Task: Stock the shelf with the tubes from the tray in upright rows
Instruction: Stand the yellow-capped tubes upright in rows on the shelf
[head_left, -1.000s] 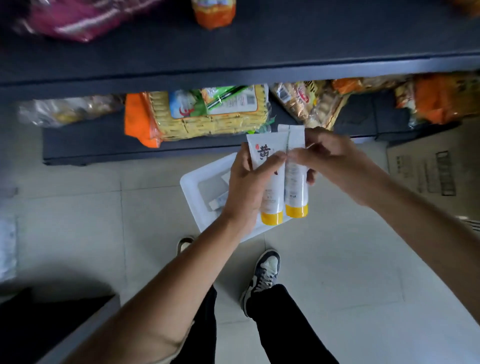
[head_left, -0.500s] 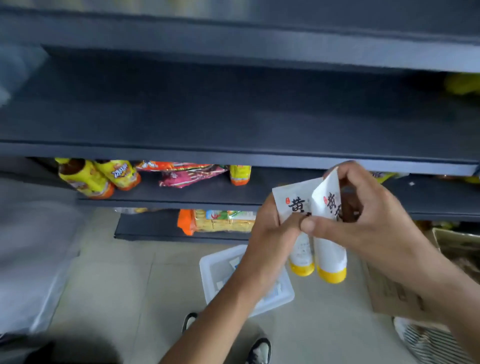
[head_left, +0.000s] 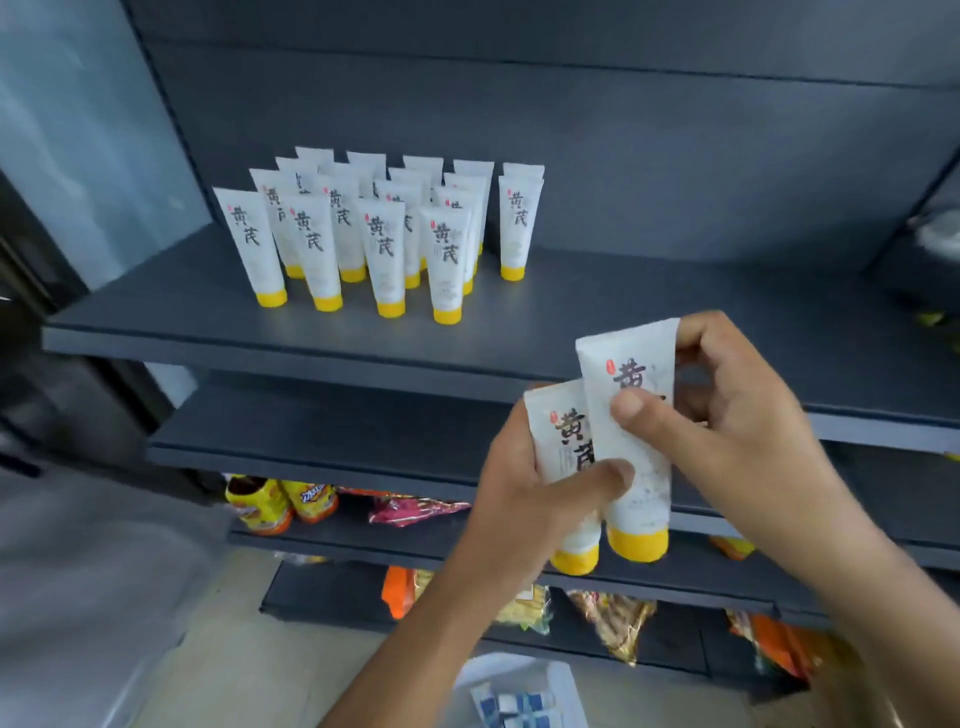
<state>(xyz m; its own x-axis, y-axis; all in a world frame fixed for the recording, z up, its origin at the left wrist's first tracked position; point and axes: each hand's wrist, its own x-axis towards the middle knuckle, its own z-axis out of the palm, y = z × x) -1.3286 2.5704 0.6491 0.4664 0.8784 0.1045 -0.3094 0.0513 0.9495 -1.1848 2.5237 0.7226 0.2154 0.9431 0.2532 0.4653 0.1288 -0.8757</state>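
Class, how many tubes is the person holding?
2. The lower tube is gripped by the left hand; the higher tube is pinched by the right hand. Another could hide behind them.

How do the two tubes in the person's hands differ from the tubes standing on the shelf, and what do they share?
The held tubes are gripped in the air by the left hand and right hand; the shelf tubes stand free on the shelf. The held tubes are two, overlapping; the shelf tubes are many, in rows. Both kinds have white bodies, black characters and yellow caps pointing down.
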